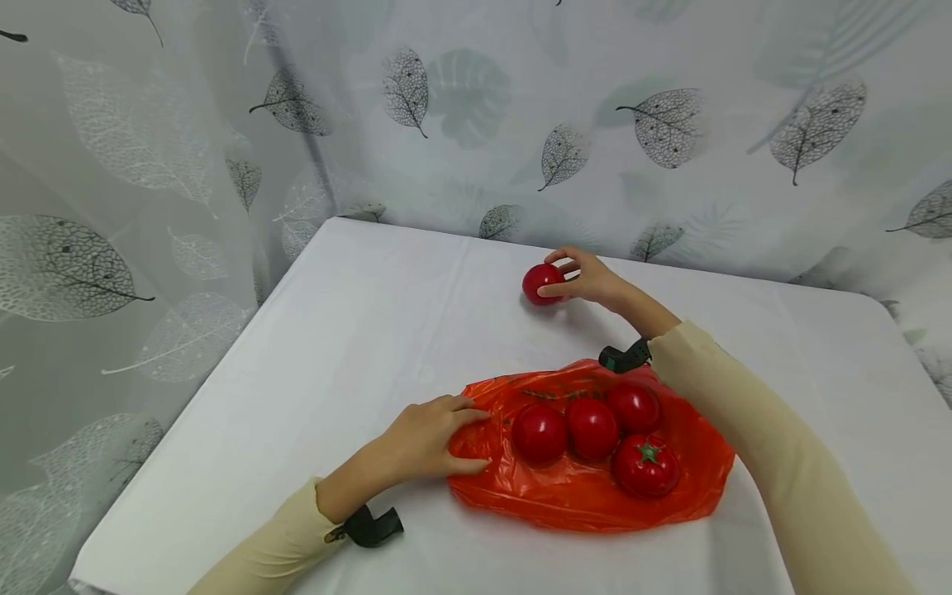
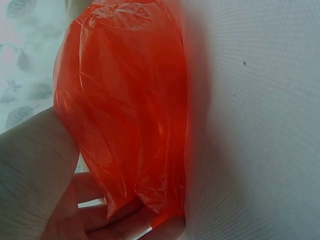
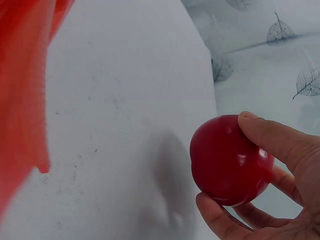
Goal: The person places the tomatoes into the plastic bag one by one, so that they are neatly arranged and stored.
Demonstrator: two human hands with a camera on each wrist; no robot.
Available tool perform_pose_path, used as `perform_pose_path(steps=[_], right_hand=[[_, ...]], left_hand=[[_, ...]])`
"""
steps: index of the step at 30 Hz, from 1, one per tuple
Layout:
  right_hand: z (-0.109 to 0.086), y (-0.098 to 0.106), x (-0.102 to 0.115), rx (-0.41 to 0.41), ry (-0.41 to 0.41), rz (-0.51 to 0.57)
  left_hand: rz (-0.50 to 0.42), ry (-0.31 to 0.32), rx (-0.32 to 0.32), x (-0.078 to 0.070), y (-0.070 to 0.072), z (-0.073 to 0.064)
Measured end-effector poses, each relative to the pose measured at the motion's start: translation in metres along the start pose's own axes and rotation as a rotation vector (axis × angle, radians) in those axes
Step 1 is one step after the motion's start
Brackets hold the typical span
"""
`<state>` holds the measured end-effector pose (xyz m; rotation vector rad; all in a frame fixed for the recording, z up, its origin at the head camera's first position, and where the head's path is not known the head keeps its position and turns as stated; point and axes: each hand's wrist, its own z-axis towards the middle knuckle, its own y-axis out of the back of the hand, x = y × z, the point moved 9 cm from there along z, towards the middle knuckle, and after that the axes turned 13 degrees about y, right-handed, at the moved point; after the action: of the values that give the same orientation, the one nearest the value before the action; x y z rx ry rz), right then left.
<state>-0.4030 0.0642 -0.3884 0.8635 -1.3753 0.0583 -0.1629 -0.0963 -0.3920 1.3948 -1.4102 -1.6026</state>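
At the far side of the table my right hand grips a red tomato between thumb and fingers. The right wrist view shows that tomato held just off the white surface, its shadow beside it. My left hand holds the left edge of a red plastic bag, thumb and fingers spread around it. Up close, the left fingers lie against the crumpled bag. Several tomatoes sit together on the bag, one with a green star-shaped stem.
A white-covered table lies under everything. Behind it and to the left hangs a pale curtain printed with leaves. Black wrist cameras are strapped to both wrists, below beige sleeves.
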Motion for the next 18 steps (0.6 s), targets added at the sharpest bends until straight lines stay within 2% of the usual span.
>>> perform_pose_path(steps=[6,18], right_hand=[[-0.015,0.001,0.002,-0.005,-0.007,0.03],[-0.043,-0.008,0.025,0.037,0.07,0.009]], left_hand=[[-0.007,0.004,0.002,0.0,-0.002,0.0],[-0.019,0.0,-0.001,0.0,0.0,-0.001]])
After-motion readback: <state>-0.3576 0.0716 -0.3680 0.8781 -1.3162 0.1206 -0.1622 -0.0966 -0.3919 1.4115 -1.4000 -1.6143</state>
